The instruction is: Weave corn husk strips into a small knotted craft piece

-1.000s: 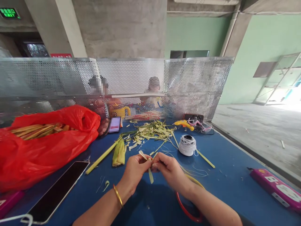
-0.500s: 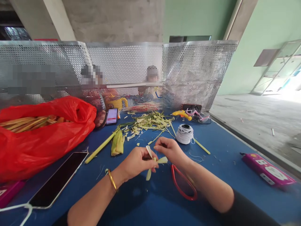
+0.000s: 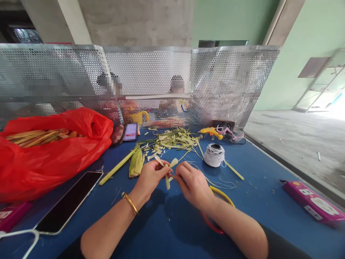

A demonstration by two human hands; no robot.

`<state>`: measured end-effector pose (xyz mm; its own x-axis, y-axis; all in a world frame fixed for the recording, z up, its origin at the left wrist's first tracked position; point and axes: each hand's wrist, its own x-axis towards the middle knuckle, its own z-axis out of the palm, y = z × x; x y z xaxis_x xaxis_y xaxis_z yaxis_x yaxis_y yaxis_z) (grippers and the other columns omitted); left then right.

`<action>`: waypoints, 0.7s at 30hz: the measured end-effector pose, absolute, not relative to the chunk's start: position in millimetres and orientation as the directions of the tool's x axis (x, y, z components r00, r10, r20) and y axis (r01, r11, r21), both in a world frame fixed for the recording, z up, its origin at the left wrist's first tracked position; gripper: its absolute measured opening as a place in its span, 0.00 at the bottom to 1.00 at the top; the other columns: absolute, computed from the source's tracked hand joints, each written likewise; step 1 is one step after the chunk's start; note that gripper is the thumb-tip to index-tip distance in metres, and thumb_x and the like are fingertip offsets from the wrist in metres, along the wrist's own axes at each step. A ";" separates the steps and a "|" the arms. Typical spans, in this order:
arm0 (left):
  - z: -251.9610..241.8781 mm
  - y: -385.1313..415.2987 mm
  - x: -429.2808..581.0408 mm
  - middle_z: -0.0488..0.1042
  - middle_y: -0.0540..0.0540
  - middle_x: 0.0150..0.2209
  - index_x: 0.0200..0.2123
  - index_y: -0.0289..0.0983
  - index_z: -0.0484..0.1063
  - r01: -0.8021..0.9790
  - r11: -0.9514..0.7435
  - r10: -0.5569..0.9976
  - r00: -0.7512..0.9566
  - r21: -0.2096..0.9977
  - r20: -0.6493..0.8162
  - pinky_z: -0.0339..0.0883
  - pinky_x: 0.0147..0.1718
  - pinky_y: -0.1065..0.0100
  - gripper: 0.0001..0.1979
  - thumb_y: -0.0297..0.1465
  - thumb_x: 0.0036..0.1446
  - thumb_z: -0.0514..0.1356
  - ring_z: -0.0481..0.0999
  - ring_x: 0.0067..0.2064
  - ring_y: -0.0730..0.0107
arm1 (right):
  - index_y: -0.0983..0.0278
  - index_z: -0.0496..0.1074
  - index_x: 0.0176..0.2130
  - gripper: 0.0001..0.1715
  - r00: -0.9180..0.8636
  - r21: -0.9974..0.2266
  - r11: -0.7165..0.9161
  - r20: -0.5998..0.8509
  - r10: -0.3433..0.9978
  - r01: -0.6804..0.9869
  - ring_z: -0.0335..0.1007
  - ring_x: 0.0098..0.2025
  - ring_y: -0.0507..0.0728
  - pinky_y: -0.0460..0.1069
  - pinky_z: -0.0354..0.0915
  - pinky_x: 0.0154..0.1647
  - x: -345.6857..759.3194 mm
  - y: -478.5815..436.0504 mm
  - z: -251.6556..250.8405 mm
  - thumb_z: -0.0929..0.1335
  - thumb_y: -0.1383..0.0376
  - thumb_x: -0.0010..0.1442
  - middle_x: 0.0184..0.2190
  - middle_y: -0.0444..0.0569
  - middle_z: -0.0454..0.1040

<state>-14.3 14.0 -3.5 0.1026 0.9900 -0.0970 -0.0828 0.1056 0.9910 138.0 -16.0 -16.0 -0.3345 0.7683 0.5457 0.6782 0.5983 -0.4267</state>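
Pale leaf strips, just below frame centre, are pinched in the left hand; the right hand bunches close beside, its hold unclear. This looks like binding, the next move calling for a steady left pinch. Right of centre sits a white string spool.

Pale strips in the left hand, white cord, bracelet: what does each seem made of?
Pale strips: probably matte plant leaf, being thin, greenish. White cord: dull fibre in wound strands, cotton or synthetic unclear. Bracelet: likely polished metal, given its golden shine.
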 end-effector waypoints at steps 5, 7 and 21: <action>-0.9 9.3 -11.1 0.74 0.51 0.20 0.23 0.35 0.73 -0.005 0.070 0.989 0.128 0.998 -0.069 0.67 0.28 0.71 0.06 0.30 0.37 0.65 0.73 0.25 0.71 | 0.62 0.64 0.32 0.12 -0.373 -0.485 0.687 0.593 0.713 0.541 0.70 0.36 0.53 0.47 0.64 0.36 135.6 -19.2 -13.5 0.58 0.67 0.66 0.35 0.50 0.73; -1.6 8.1 -10.7 0.74 0.51 0.20 0.23 0.36 0.73 0.030 0.054 0.990 0.127 0.998 -0.057 0.67 0.28 0.70 0.06 0.30 0.38 0.64 0.74 0.25 0.70 | 0.62 0.63 0.30 0.12 -0.352 -0.574 0.657 0.559 0.751 0.489 0.69 0.33 0.51 0.45 0.63 0.34 136.8 -16.7 -14.4 0.58 0.67 0.65 0.31 0.47 0.72; -1.3 -0.5 -17.1 0.74 0.51 0.19 0.22 0.37 0.71 0.306 -0.135 0.849 0.526 0.942 -0.049 0.62 0.23 0.73 0.01 0.26 0.41 0.60 0.73 0.24 0.71 | 0.63 0.64 0.26 0.10 -0.379 -0.552 0.633 0.511 0.771 0.543 0.63 0.31 0.52 0.47 0.57 0.33 149.9 -7.6 -3.6 0.62 0.68 0.60 0.27 0.45 0.68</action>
